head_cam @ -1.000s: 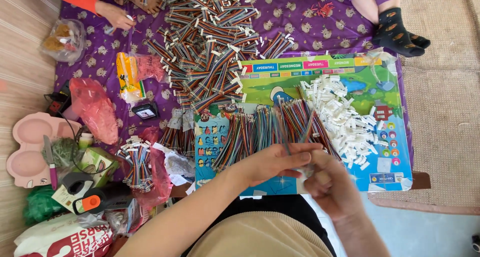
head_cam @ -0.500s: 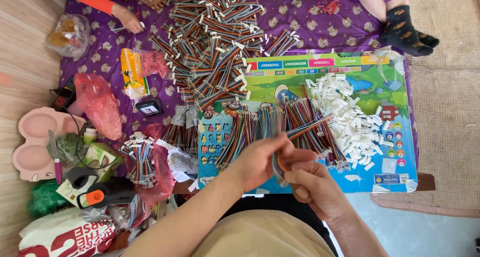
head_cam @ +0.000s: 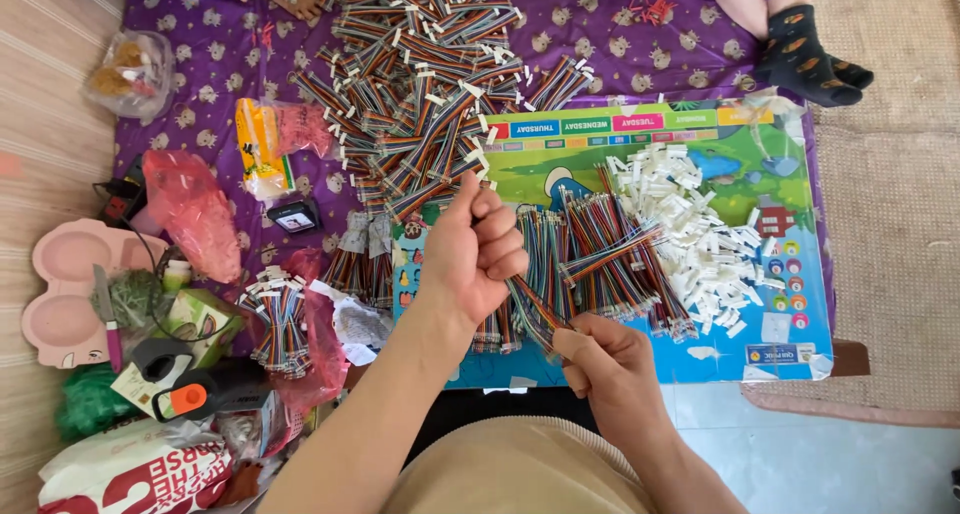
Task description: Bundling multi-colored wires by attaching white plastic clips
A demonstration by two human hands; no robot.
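Observation:
My left hand (head_cam: 475,249) is closed around one end of a multicoloured ribbon cable (head_cam: 535,309), raised above the colourful board (head_cam: 780,274). My right hand (head_cam: 605,359) pinches the cable's lower end between thumb and fingers, just in front of my lap. Rows of finished cables (head_cam: 600,254) lie on the board under both hands. A pile of small white connector housings (head_cam: 690,224) lies to the right of them.
A big heap of loose ribbon cables (head_cam: 420,74) covers the purple cloth (head_cam: 200,74) further away. Red and yellow bags (head_cam: 190,209), a pink tray (head_cam: 55,294) and a small cable bundle (head_cam: 280,319) sit at the left. Another person's socked foot (head_cam: 805,49) rests top right.
My left hand has lifted up and to the left, closing into a fist on the cable. My right hand has dropped lower, stretching the cable between them.

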